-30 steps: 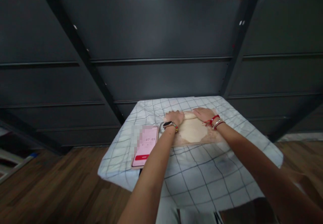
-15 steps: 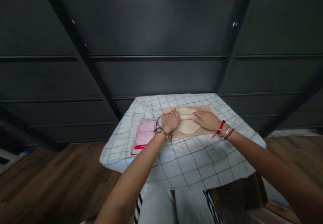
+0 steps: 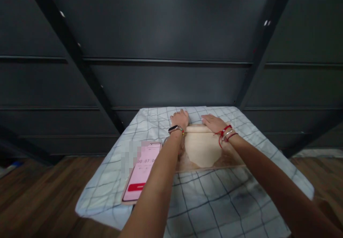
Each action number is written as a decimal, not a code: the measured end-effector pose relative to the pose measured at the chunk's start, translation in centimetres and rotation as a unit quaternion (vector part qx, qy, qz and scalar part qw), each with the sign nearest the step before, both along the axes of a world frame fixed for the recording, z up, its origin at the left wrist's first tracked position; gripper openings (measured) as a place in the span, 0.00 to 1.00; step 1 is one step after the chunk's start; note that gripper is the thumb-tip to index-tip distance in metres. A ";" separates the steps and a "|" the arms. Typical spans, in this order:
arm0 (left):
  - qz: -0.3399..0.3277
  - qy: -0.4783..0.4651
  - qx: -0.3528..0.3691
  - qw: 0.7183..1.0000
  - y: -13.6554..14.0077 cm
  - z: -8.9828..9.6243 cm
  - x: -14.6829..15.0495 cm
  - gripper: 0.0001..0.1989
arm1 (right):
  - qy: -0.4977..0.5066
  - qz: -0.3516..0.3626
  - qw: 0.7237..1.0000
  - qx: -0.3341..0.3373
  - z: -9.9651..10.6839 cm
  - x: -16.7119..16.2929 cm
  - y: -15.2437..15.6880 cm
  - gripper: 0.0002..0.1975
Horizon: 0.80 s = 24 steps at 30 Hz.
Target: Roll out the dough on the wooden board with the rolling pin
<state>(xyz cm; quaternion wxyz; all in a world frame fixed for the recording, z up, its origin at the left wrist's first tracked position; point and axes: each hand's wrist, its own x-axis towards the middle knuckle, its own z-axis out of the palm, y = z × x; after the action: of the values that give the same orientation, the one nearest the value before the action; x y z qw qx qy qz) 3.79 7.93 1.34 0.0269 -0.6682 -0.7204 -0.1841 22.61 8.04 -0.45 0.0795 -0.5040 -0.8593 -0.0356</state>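
Observation:
A pale rolling pin (image 3: 197,128) lies crosswise at the far end of a flattened sheet of dough (image 3: 203,150). The dough rests on a thin brown board (image 3: 229,162). Over the pin's left end, my left hand (image 3: 180,119) is closed with its fingers bent, and the grip itself is partly hidden. My right hand (image 3: 213,123) presses on the pin's right part, its fingers stretched out and lying flat. Both arms reach far forward across the table.
A phone (image 3: 143,170) with a running timer lies left of the board, partly behind my left forearm. A checked white cloth (image 3: 203,202) covers the small table. Dark panels (image 3: 171,84) stand just beyond its far edge.
My hands and the rolling pin have moved away from me to the far end of the dough, uncovering more of the sheet. The camera has come closer to the table.

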 end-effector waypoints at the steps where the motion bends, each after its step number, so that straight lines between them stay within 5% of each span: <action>1: -0.001 0.003 0.007 1.000 0.8 0.0 0.1 0.22 | -0.013 0.013 1.000 0.000 -0.1 0.0 1.0 0.25; 11: -0.012 -0.011 0.012 1.000 2.6 -0.4 0.6 0.22 | -0.071 0.099 0.992 0.012 -0.1 0.4 4.4 0.18; 18: -0.048 -0.007 -0.020 0.999 -1.0 -0.3 0.8 0.22 | -0.102 0.116 0.988 0.025 0.2 0.5 0.0 0.17; 24: -0.077 0.012 -0.061 0.995 -5.5 -0.7 0.8 0.22 | -0.053 0.031 0.998 0.027 0.2 0.5 -5.7 0.22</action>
<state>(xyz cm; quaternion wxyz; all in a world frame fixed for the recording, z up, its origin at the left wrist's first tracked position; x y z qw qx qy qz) 4.61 2.47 0.65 -0.0197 -0.7242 -0.6763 -0.1332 23.08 2.34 -0.21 0.0489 -0.4725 -0.8760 -0.0829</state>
